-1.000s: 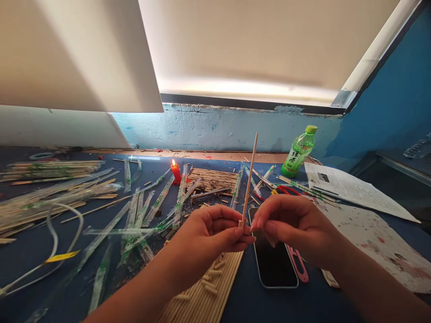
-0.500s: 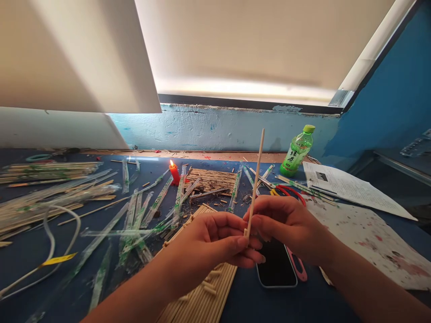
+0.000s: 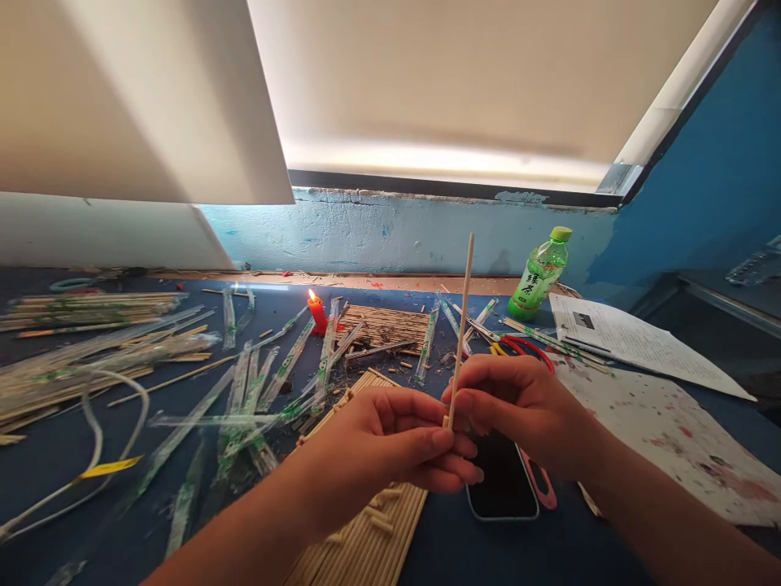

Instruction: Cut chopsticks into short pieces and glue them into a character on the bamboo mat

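Observation:
A wooden chopstick [image 3: 464, 317] stands nearly upright between my hands, its top leaning slightly right. My left hand [image 3: 384, 439] pinches its lower end, where a short stick piece [image 3: 446, 422] shows against it. My right hand [image 3: 525, 403] is closed on the chopstick just above, with thumb and fingertips around it. Below my left forearm lies a panel of chopsticks side by side [image 3: 366, 561], with several short cut pieces [image 3: 381, 521] on top. A phone [image 3: 503, 484] and pink-handled scissors [image 3: 542, 484] lie under my right hand.
A lit red candle [image 3: 316, 316] burns behind my left hand, near a second stick panel [image 3: 390, 321]. Plastic wrappers [image 3: 244, 399] and chopstick bundles [image 3: 91, 309] cover the left. Red-handled pliers [image 3: 528, 346], a green tea bottle [image 3: 540, 273] and papers [image 3: 647, 346] are at right.
The upper end of the chopstick has shifted slightly left. Both hands keep nearly the same grip and place.

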`<state>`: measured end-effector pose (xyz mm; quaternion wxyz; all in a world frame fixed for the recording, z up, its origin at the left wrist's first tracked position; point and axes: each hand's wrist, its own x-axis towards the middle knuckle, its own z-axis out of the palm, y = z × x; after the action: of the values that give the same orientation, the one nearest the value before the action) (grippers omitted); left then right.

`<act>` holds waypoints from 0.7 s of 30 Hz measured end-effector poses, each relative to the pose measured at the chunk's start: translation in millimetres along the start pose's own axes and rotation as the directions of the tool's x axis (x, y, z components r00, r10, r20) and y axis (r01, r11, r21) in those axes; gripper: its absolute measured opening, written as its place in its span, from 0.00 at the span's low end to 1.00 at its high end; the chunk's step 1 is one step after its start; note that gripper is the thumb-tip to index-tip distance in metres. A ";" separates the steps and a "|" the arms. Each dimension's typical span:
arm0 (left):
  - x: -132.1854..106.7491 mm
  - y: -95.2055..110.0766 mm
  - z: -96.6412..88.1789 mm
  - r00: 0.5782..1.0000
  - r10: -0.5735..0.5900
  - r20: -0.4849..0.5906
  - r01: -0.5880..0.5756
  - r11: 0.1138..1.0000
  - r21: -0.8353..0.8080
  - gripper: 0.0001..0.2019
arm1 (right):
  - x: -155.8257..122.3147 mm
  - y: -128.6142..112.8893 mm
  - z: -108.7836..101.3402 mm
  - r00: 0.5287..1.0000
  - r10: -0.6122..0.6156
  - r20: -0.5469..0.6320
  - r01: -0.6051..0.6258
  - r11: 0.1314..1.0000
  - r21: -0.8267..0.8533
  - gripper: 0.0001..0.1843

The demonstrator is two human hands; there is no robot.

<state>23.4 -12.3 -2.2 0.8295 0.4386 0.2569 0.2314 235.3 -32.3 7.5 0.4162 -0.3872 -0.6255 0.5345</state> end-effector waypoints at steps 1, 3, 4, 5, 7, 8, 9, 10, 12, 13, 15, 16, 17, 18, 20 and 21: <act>0.1 0.0 0.1 1.000 -0.005 0.005 0.005 1.000 -0.003 0.05 | -0.2 -0.3 -0.7 1.000 -0.006 -0.005 0.006 1.000 -0.029 0.08; 0.6 -0.3 0.2 1.000 -0.003 0.019 0.003 1.000 -0.010 0.05 | -1.1 -1.1 -2.1 1.000 -0.016 -0.008 0.015 0.997 -0.079 0.09; 0.9 -0.5 0.2 1.000 0.002 0.024 -0.002 1.000 -0.016 0.05 | -1.6 -1.5 -2.5 1.000 -0.019 -0.008 0.019 0.995 -0.094 0.10; 1.1 -0.7 0.3 1.000 0.008 0.029 -0.008 1.000 -0.022 0.04 | -2.0 -1.9 -2.8 1.000 -0.024 -0.009 0.023 0.994 -0.106 0.10; 1.2 -0.9 0.7 0.999 0.016 0.035 -0.015 0.999 -0.029 0.04 | -2.4 -2.3 -2.7 0.999 -0.038 -0.011 0.036 0.992 -0.125 0.09; 1.0 -0.9 1.1 0.999 0.014 0.038 -0.013 0.999 -0.030 0.04 | -2.5 -2.3 -2.5 0.999 -0.044 -0.008 0.043 0.991 -0.129 0.08; 0.8 -0.8 1.6 0.999 0.012 0.037 -0.010 0.999 -0.031 0.04 | -2.6 -2.3 -2.2 0.999 -0.048 -0.001 0.048 0.990 -0.131 0.08; 0.5 -0.7 2.2 0.999 0.008 0.034 -0.007 0.999 -0.032 0.04 | -2.7 -2.1 -1.9 0.999 -0.051 0.006 0.051 0.990 -0.132 0.07; 0.0 -0.1 3.3 1.000 -0.003 0.025 0.004 0.999 -0.034 0.04 | -3.1 -1.8 -1.5 0.999 -0.052 0.015 0.053 0.990 -0.132 0.07; -0.2 0.3 3.8 1.000 -0.004 0.025 0.005 0.999 -0.035 0.04 | -3.3 -1.7 -1.5 0.998 -0.054 0.015 0.056 0.989 -0.134 0.07; -0.3 0.9 4.3 1.000 -0.006 0.025 0.007 0.999 -0.041 0.04 | -3.7 -1.7 -1.3 0.998 -0.061 0.009 0.061 0.987 -0.149 0.07; -0.3 1.1 4.3 1.000 -0.006 0.024 0.007 0.999 -0.044 0.04 | -3.8 -1.8 -1.2 0.998 -0.065 0.004 0.065 0.985 -0.161 0.07; -0.3 1.2 4.3 1.000 -0.004 0.021 0.005 0.999 -0.047 0.04 | -3.7 -1.9 -1.0 0.998 -0.071 -0.003 0.069 0.982 -0.175 0.07; -0.2 1.3 4.2 1.000 -0.005 0.017 0.006 0.999 -0.049 0.04 | -3.6 -2.1 -0.7 0.997 -0.078 -0.010 0.075 0.979 -0.189 0.07; -0.3 1.2 4.2 1.000 -0.017 0.015 0.017 0.999 -0.048 0.04 | -3.1 -2.7 0.0 0.995 -0.096 -0.025 0.088 0.972 -0.218 0.07; -0.3 1.1 4.3 1.000 -0.020 0.017 0.021 0.999 -0.045 0.04 | -2.8 -3.0 0.2 0.994 -0.105 -0.030 0.096 0.969 -0.229 0.07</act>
<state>25.7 -14.6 1.0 0.8437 0.4190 0.2491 0.2248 235.9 -35.5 10.2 0.4087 -0.4111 -0.6925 0.4295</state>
